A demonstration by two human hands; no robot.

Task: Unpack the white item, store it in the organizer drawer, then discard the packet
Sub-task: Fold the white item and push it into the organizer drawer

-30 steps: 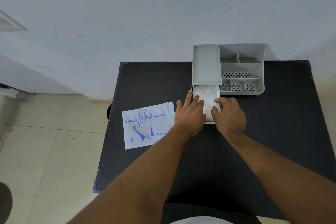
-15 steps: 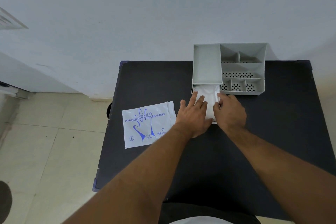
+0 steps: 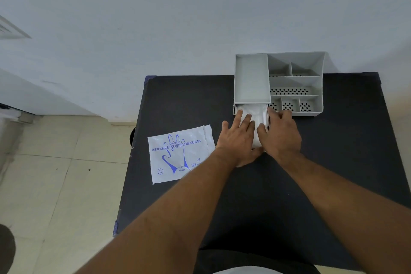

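Head view: I see my left hand [image 3: 239, 140] and right hand [image 3: 281, 135] flat, ungripping, pressing white folded plastic gloves [image 3: 255, 115] into the grey organizer's half-open drawer [image 3: 235, 110]; printed white packet [image 3: 180, 155] lies left on the black tabletop [image 3: 344, 151].

Single head view, high, facing forward-down over table [image 3: 200, 100].

**Both hands flat, side by side**

Both bare forearms reach forward and converge. The left hand [image 3: 239, 138] lies palm down, fingers [image 3: 238, 118] extended and slightly spread. The right hand [image 3: 281, 134] lies palm down just beside it, thumb edges nearly touching, fingers loosely curled.
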